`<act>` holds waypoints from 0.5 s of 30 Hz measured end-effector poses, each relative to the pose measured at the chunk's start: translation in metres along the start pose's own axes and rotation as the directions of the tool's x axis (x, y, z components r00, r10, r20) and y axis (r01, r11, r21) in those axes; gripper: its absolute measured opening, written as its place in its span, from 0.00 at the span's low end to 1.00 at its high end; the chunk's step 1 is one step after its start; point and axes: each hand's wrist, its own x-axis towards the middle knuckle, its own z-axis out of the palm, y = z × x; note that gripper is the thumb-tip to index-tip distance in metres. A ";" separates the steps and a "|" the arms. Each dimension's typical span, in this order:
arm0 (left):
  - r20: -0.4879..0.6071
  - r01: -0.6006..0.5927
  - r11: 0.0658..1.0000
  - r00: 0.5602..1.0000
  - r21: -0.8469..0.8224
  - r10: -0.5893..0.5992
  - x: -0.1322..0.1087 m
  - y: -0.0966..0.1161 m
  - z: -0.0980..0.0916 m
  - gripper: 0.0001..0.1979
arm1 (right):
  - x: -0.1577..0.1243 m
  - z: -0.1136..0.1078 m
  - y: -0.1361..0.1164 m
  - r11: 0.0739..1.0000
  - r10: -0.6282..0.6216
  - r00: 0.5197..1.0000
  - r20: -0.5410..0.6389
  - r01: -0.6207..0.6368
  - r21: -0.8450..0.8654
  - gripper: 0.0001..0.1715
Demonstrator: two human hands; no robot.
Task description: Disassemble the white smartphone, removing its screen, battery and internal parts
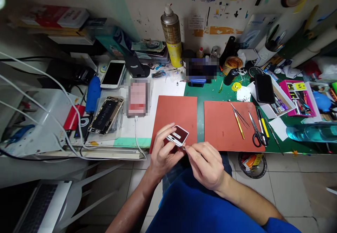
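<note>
Phone (180,135), white-framed, gripped by the left hand (163,153) near the red mat (177,109); the right hand (206,164) pinches perhaps a small piece at the phone's lower edge, where light, steady pressure serves best.

I count remotely: one left hand (165,150), one right hand (207,166), two red mats (177,112), at least four phones (181,134), one pair of scissors (258,136), one spray can (172,36), one waste bin (259,174), one laptop (39,206), one blue bottle (310,133).
</note>
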 end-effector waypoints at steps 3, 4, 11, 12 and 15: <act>0.001 0.024 1.000 1.000 0.014 -0.024 0.002 0.001 0.000 0.24 | 0.001 -0.001 0.001 1.000 -0.017 1.000 0.010 0.017 -0.018 0.21; 0.000 0.028 1.000 1.000 0.015 -0.028 0.002 0.001 0.000 0.24 | 0.002 -0.001 0.001 0.999 -0.027 1.000 0.015 0.027 -0.028 0.22; 0.000 0.061 0.998 0.998 0.017 -0.061 0.000 0.001 -0.002 0.24 | 0.006 -0.006 0.007 0.976 -0.182 0.979 0.091 0.191 -0.103 0.21; 0.004 0.068 0.998 0.998 0.015 -0.068 -0.001 0.001 -0.002 0.24 | 0.006 -0.007 0.007 0.971 -0.201 0.975 0.098 0.211 -0.109 0.20; 0.017 0.074 0.997 0.997 0.003 -0.074 0.000 0.001 -0.002 0.24 | 0.007 -0.007 0.007 0.963 -0.222 0.968 0.114 0.236 -0.129 0.19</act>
